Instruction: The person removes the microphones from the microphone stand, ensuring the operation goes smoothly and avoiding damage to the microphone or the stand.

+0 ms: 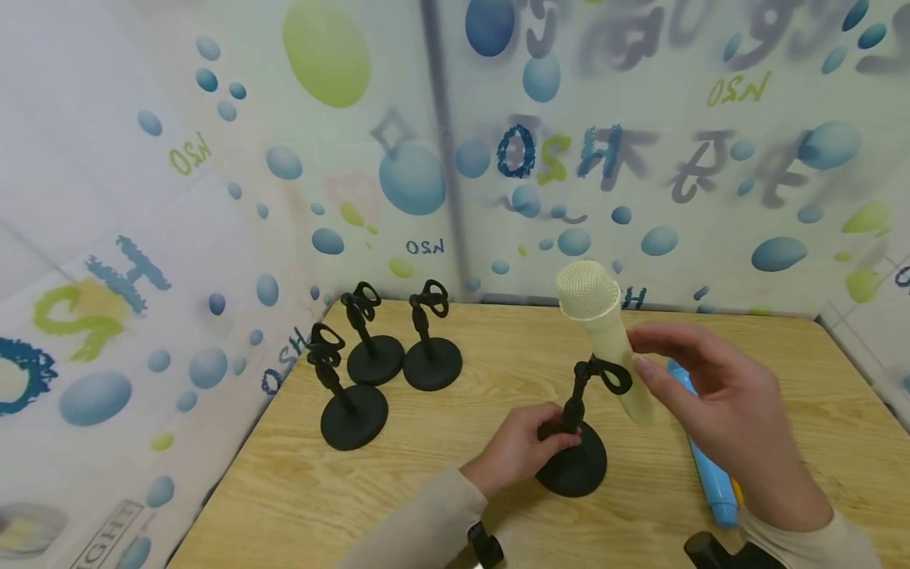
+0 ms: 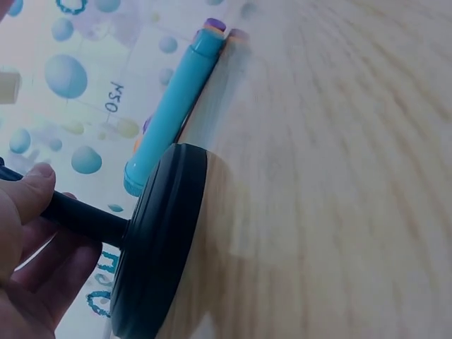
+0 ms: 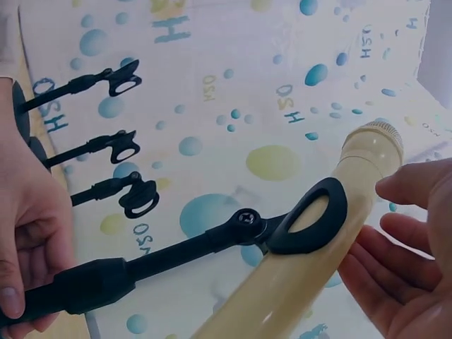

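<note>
A cream microphone (image 1: 604, 332) leans with its mesh head up and to the left, against the black oval clip (image 3: 311, 219) of a desktop microphone stand. My left hand (image 1: 522, 446) grips that stand's stem just above its round base (image 1: 572, 466); the left wrist view shows thumb and fingers around the stem (image 2: 85, 220). Beside the microphone's right side is my right hand (image 1: 725, 411), loosely bent, thumb and fingertips at its edge. In the right wrist view the hand (image 3: 409, 247) does not close around the body. How firmly the clip holds the microphone is unclear.
Several more black microphone stands (image 1: 432, 363) stand at the table's back left. A light-blue tube-shaped object (image 1: 714, 482) lies right of the held stand, partly behind my right hand, with something orange beside it. Patterned curtains (image 1: 498, 237) border the wooden table (image 1: 462, 466).
</note>
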Tool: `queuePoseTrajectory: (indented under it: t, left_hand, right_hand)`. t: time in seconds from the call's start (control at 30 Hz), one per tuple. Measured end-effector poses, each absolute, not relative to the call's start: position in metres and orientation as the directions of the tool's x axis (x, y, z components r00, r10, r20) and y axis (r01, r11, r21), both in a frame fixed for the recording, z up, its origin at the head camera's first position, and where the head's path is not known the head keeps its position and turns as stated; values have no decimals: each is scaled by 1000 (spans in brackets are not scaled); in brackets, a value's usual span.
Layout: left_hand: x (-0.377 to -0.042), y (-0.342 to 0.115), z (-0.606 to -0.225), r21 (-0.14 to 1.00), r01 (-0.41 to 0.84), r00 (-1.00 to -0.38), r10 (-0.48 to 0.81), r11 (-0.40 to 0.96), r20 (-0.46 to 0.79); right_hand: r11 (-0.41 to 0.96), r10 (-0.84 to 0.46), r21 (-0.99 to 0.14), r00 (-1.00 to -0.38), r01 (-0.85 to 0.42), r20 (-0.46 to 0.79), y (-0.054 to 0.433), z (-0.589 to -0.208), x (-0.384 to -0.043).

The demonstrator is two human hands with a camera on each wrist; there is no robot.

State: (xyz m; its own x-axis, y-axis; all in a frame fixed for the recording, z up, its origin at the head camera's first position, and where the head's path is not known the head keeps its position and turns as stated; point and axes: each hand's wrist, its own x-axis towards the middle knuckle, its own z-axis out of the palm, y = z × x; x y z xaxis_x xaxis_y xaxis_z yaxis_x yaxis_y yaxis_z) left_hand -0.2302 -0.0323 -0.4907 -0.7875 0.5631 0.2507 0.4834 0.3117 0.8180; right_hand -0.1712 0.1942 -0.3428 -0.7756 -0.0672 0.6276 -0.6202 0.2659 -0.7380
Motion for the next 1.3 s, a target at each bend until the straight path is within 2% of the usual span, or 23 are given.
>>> queuePoseTrajectory:
  t: [0.27,0.47,0.77,1.07,1.3]
  left_hand:
    - [-224,-33,-490,847,444,-794,566,294,220]
    - [-222,-32,-491,863,428,-796,564,268,219]
    - [-222,-33,-492,877,412,-795,568,247,213]
    - [-227,-33,-494,895,382,-782,597,231,180]
    - [-228,-33,-492,885,404,-762,621,232,185]
  right_hand:
    - [361,-120,-666,-741,-653,661,187,-332,-173]
    - [445,-131,-637,-749,-630,650,183,-324,-173]
    - [501,-130,-622,-763,-602,633,178,-320,-175]
    - [433,-150,-620,-730,-655,667,174,-321,-179]
    - [415,-140,-641,-741,-646,656,172,-320,-181]
